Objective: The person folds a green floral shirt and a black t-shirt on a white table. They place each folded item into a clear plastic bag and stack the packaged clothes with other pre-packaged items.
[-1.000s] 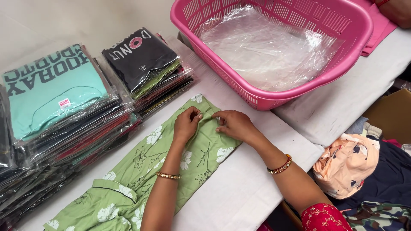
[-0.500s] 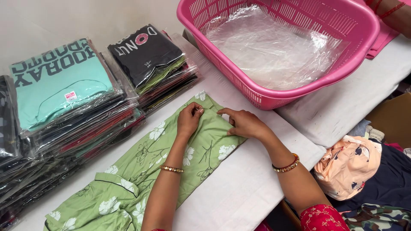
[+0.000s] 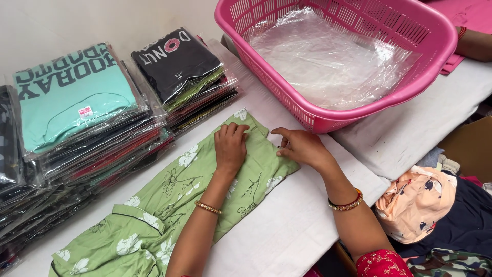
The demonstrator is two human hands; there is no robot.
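Note:
A light green garment with a white flower print (image 3: pixel 154 210) lies stretched along the white table (image 3: pixel 287 231). My left hand (image 3: pixel 230 146) rests flat on its far end, fingers pressing the cloth near the hem. My right hand (image 3: pixel 300 146) sits at the garment's right edge, thumb and fingers pinching the fabric there. Both wrists wear beaded bangles.
A pink plastic basket (image 3: pixel 359 110) lined with clear plastic bags stands just beyond my hands. Stacks of bagged folded shirts (image 3: pixel 177 72), (image 3: pixel 72 107) fill the left side. Loose clothes (image 3: pixel 435 210) are piled at the lower right. Another person's arm (image 3: pixel 474 43) shows at the top right.
My view has shifted slightly, and both hands have slid a little along the garment's far end, smoothing the cloth. The basket and stacks have stayed put.

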